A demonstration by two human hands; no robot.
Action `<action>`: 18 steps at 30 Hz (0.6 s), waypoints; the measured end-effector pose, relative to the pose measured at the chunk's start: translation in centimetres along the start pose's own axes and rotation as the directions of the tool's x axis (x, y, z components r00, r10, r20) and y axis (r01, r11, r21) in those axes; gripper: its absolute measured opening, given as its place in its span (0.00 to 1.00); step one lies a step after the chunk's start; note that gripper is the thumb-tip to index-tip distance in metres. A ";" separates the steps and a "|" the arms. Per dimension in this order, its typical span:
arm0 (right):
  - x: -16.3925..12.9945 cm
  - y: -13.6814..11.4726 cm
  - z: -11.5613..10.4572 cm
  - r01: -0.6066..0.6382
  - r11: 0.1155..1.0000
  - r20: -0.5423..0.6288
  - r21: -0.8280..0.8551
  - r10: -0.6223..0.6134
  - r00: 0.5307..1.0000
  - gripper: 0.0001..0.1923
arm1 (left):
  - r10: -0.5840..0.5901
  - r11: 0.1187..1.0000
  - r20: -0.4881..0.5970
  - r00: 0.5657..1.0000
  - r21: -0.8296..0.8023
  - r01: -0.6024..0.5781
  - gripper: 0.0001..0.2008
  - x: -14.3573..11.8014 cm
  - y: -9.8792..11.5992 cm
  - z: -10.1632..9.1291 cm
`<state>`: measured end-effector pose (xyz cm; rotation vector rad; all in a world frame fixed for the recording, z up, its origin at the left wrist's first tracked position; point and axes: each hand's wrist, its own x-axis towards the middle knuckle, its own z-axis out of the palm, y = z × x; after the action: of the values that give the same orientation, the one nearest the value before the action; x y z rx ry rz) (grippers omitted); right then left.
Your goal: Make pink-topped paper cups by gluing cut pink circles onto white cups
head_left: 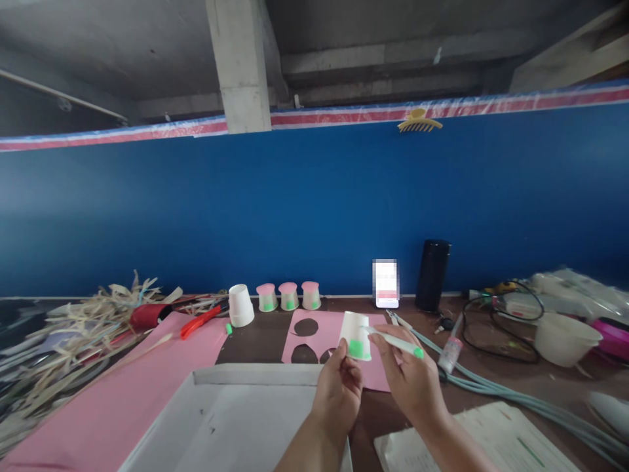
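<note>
My left hand (341, 380) is closed on an upside-down white paper cup (352, 326), holding it low down by the rim. Its side bears a bright green patch. In my right hand (410, 377) is a white marker (396, 340) with a green end, its tip close to the cup's side; whether it touches I cannot tell. Beneath both hands lies a pink sheet (324, 320) with round holes cut out. Further back stand three cups (289, 301) with pink tops and green marks, beside a white stack of upside-down cups (240, 307). A small green cap (228, 329) sits left of them.
A white box lid (250, 406) fills the front middle. Red-handled scissors (200, 322) lie on pink paper (142, 387), near a heap of straw-like strips (88, 334). A dark bottle (433, 275), a lit phone (386, 283), cables (521, 396) and a notebook (462, 439) occupy the right.
</note>
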<state>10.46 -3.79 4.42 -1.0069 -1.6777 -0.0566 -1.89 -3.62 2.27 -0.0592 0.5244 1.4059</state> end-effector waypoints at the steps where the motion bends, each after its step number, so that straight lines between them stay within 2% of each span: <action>1: 0.0 0.0 0.0 0.000 1.000 -0.003 -0.002 0.000 1.000 0.07 | 0.000 1.000 0.001 1.000 -0.001 0.000 0.04 0.0 0.0 0.0; 18: -0.2 -0.1 0.1 0.002 1.000 0.007 0.001 -0.002 1.000 0.08 | 0.005 1.000 0.008 1.000 -0.019 -0.005 0.03 0.2 0.1 0.1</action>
<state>10.30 -3.93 4.28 -1.0057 -1.6846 -0.0533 -1.95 -3.38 2.29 -0.0678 0.5053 1.4153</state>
